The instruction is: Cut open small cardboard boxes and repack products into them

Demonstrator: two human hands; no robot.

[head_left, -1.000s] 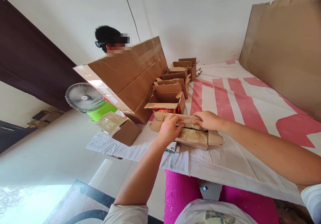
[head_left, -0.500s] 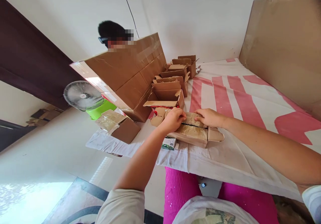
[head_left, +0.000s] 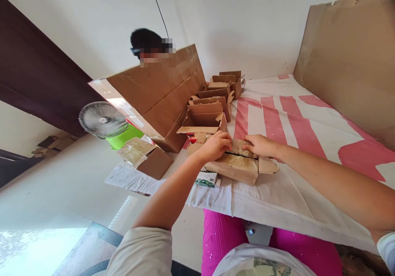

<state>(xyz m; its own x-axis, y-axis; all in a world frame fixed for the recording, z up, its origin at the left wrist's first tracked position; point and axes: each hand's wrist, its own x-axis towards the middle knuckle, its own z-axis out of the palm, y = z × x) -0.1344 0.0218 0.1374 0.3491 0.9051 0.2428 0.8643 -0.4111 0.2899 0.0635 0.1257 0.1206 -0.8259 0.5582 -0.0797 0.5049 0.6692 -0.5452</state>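
Observation:
Directly in front of me lies a taped cardboard box, its two long top flaps nearly meeting along a dark gap and its end flaps sticking out. My left hand has its fingers curled onto the top flaps at the left part of the gap. On the far top flap, toward the right end, my right hand pinches the edge with thumb and fingers. A small white and green carton lies on the cloth against the box's near left side. The contents of the taped box are hidden.
Several open cardboard boxes run in a row toward the wall. A large carton stands left of them, a person's head behind it. A smaller taped box sits at the table's left edge, near a fan.
My left hand has shifted slightly right along the flaps, its fingers more curled over the gap. My right hand stays at the far flap. The view has shifted a little.

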